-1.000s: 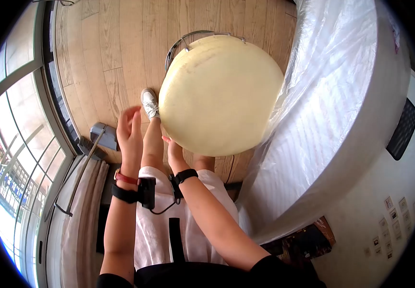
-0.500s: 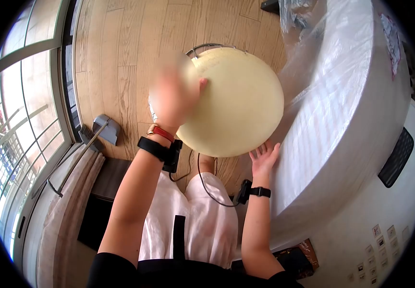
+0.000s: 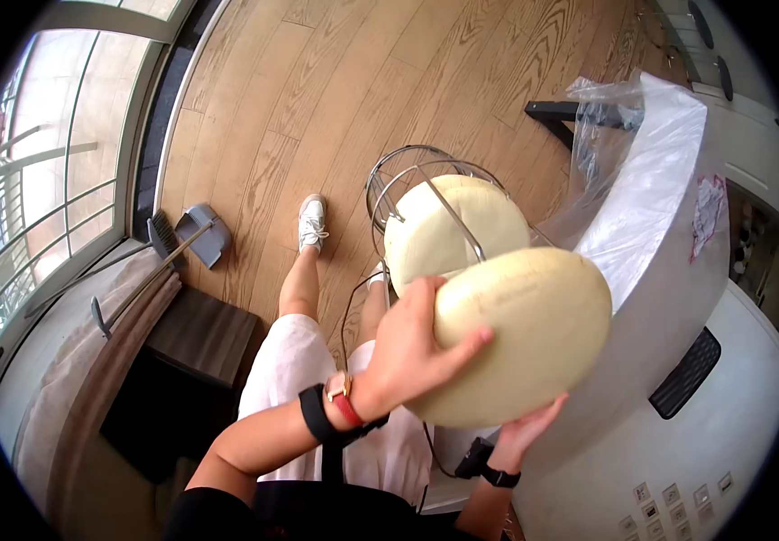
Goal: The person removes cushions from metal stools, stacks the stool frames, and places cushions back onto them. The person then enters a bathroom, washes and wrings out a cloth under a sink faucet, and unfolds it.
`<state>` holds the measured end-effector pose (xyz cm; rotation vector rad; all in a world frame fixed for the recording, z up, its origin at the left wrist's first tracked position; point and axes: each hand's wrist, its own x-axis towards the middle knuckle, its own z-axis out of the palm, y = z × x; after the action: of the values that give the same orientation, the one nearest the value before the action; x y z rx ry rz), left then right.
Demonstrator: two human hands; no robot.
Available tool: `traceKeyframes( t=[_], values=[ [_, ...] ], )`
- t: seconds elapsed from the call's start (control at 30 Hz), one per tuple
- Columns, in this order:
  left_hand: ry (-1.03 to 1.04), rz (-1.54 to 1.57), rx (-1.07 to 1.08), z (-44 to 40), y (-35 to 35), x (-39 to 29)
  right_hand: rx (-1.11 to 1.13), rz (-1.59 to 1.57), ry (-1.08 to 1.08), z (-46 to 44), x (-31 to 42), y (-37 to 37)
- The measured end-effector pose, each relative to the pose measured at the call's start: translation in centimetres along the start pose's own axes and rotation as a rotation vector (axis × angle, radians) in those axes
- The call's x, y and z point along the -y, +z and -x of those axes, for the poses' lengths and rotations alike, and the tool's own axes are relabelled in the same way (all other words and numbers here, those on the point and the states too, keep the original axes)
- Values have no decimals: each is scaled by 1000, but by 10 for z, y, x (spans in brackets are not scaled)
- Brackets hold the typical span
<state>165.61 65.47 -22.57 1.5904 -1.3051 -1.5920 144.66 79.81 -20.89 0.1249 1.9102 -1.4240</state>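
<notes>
A chair with a bent metal tube frame [image 3: 452, 216] and two cream round pads is tilted in front of me. The nearer pad [image 3: 534, 343] partly covers the farther pad [image 3: 444, 212]. My left hand [image 3: 412, 347] grips the nearer pad's left edge, its thumb lying across the top face and the other fingers mostly hidden behind the rim. At the lower right edge, my right hand [image 3: 532, 428] holds the same pad from beneath; most of its fingers are out of sight. Both wrists carry black straps.
On the right stands a large plastic-wrapped piece [image 3: 651, 180], close beside the chair, with a black metal leg [image 3: 552, 113] behind it. A grey dustpan [image 3: 205, 236] and a broom [image 3: 162, 236] are at the left by the window. Wooden floor [image 3: 335, 99] stretches ahead.
The chair has tilted, bringing the farther pad and metal tubes into view. My right hand, spread at the rim before, now supports the pad from below. The camera view has turned.
</notes>
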Motion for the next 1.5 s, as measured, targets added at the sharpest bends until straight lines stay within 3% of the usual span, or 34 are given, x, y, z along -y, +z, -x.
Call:
traceKeyframes(
  t=[0.07, 0.13, 0.27, 0.4, 0.53, 0.6, 0.67, 0.7, 0.73, 0.8, 0.9, 1.0, 1.13, 1.33, 1.5],
  values=[
    [5, 88, 142, 24, -28, -41, -44, -48, -38, 32, 41, -5],
    [86, 209, 250, 47, -52, -72, -167, 283, -202, 77, 89, 5],
    [247, 476, 367, 80, -100, -123, -167, 296, -415, 144, 167, 15],
    [368, 541, 481, 108, -162, -162, -39, 282, -608, 199, 234, 48],
    [495, 582, 335, 117, -218, -167, 277, 207, -655, 202, 263, 104],
    [536, 382, 17, 107, -246, -150, 221, 312, -676, 222, 236, 207],
    [325, 311, -112, 95, -280, -124, 635, 198, -395, 181, 217, 248],
    [307, 288, -247, 81, -290, -102, 729, 253, -380, 171, 194, 286],
    [203, 483, -322, 67, -298, -78, 811, 305, -339, 159, 168, 324],
    [61, 464, -420, 33, -320, -16, 920, 384, -247, 145, 107, 405],
    [-7, 281, -570, -12, -336, 91, 1007, 531, -349, 109, -5, 508],
    [-154, 373, -632, -41, -336, 187, 1090, 686, -346, 85, -106, 574],
    [-418, 733, -584, -55, -342, 263, 1110, 818, -324, 44, -216, 608],
    [-426, 891, -675, -68, -309, 347, 1155, 921, -283, 1, -293, 605],
    [-398, 911, -763, -80, -293, 351, 1274, 902, -245, -21, -296, 602]
  ],
)
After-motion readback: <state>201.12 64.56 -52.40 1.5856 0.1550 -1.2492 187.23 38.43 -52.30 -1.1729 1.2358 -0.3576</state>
